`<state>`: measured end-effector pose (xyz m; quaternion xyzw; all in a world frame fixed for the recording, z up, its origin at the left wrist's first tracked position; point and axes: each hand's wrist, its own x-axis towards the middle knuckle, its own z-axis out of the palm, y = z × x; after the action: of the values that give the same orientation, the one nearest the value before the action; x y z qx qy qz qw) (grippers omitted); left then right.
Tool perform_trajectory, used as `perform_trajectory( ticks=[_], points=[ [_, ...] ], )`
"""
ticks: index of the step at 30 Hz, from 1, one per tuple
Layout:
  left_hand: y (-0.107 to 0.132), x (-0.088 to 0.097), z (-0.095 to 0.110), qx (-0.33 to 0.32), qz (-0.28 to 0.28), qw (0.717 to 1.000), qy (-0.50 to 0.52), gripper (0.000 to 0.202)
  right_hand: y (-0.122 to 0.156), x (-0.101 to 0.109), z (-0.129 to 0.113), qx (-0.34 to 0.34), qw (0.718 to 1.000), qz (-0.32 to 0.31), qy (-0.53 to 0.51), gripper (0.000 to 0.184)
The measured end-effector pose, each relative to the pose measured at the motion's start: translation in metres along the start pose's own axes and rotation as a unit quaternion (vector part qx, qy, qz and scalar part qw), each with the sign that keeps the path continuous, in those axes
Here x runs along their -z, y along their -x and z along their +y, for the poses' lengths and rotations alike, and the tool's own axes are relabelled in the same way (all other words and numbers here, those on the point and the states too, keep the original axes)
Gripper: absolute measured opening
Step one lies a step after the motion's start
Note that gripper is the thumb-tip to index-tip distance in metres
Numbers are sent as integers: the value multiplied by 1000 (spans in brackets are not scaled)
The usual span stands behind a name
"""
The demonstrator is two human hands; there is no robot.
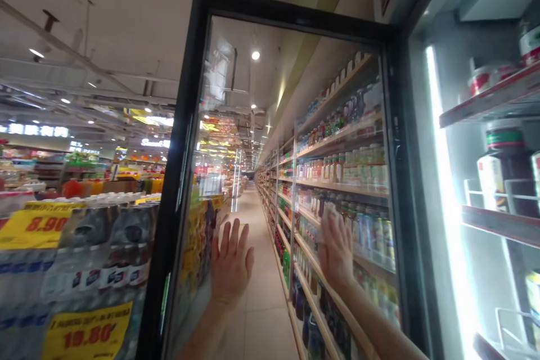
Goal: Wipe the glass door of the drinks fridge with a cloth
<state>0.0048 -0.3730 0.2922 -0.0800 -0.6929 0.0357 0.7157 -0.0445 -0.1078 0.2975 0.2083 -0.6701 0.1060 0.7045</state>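
Note:
A glass fridge door (pixel 177 180) with a black frame stands swung open in front of me. My left hand (pixel 230 267) lies flat on the glass, fingers stretched up and apart, holding nothing. My right hand (pixel 335 250) presses flat on the same pane further right, fingers also spread, its forearm running down to the bottom right corner. Through the glass I see a long shop aisle with drink shelves (pixel 341 180).
The lit fridge interior (pixel 447 208) opens at the right, with bottles (pixel 502 169) and cans on red-edged shelves. Stacked packs of bottled water (pixel 105 247) with yellow price signs (pixel 36 225) stand at the left. The tiled aisle floor (pixel 261 292) runs straight ahead.

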Motion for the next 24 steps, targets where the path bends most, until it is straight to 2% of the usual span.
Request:
perform_trajectory(
  ticks=[2, 3, 4, 6, 8, 9, 10, 11, 12, 13, 15, 17, 18, 19, 21, 23, 24],
  points=[
    [0, -1, -2, -3, 1, 1000, -1, 63, 3, -1, -10, 99, 994, -39, -23, 67],
    [1, -1, -2, -3, 0, 1000, -4, 63, 2, -1, -6, 114, 992, -42, -23, 66],
    [1, -1, -3, -3, -3, 1000, -9, 62, -1, 0, 3, 101, 994, -31, -14, 65],
    [1, -2, -2, -3, -7, 1000, -17, 61, -14, 1, 30, -4, 1000, 17, 20, 61],
    [1, -3, -1, -2, -9, 1000, -19, 62, -31, 0, 50, -134, 988, 60, 47, 58],
    [1, -3, -1, -2, -6, 1000, -15, 62, -39, -1, 52, -171, 981, 73, 50, 57],
    [1, -4, -1, -1, -3, 1000, -10, 63, -46, -2, 47, -179, 980, 73, 45, 57],
    [1, -4, -1, 0, 2, 1000, -5, 64, -50, -5, 35, -158, 985, 61, 33, 57],
    [1, -5, -1, 0, 6, 1000, 1, 64, -52, -7, 19, -108, 993, 39, 18, 57],
    [0, -5, -2, 0, 9, 1000, 5, 65, -51, -10, 2, -40, 999, 11, -1, 57],
    [0, -5, -3, -4, 9, 1000, 7, 64, -45, -13, -28, 102, 993, -46, -34, 58],
    [0, -4, -4, -9, 8, 1000, 2, 62, -35, -12, -35, 179, 981, -67, -44, 56],
    [0, -4, -4, -11, 5, 1000, -3, 61, -30, -10, -27, 177, 981, -64, -36, 55],
    [0, -3, -4, -12, 3, 1000, -8, 60, -27, -7, -13, 149, 987, -53, -22, 54],
    [-1, -2, -2, -11, -3, 1000, -19, 58, -23, -1, 25, 30, 999, -17, 16, 53],
    [-1, -1, 0, -7, -5, 1000, -26, 57, -25, 4, 57, -109, 992, 34, 47, 53],
    [-1, -1, 1, -5, -5, 1000, -28, 57, -26, 4, 64, -159, 984, 59, 55, 54]
  ],
)
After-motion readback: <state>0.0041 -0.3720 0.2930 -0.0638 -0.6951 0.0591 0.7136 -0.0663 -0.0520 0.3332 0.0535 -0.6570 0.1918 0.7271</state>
